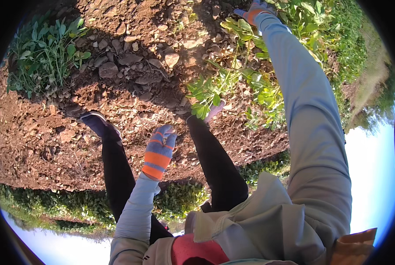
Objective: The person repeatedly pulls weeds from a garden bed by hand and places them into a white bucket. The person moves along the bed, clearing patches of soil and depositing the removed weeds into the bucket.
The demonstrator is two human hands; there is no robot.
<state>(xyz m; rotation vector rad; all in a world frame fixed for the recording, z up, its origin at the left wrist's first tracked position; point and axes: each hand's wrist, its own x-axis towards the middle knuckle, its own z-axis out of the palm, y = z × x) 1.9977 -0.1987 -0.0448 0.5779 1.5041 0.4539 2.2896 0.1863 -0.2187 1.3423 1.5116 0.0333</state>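
Note:
My left hand [158, 152], in a grey and orange knit glove, hangs over the soil between my legs, its fingers loosely curled; nothing shows in it. At the top edge, my right hand [255, 12], in a like glove, reaches to leafy green plants [303, 25] with its fingers spread. Part of that hand is cut off by the frame's edge, and whether it touches the leaves cannot be told. Below it, more leafy stems [230, 81] stand or lean over the ground, and some leaves [202, 99] overlap my right shoe.
A heap of leafy plants [46, 54] lies on the soil at the upper left. Stones [171, 60] and clods are strewn over the brown earth [68, 145]. My left shoe [99, 124] rests on the ground. Rows of low green plants [81, 205] run behind me.

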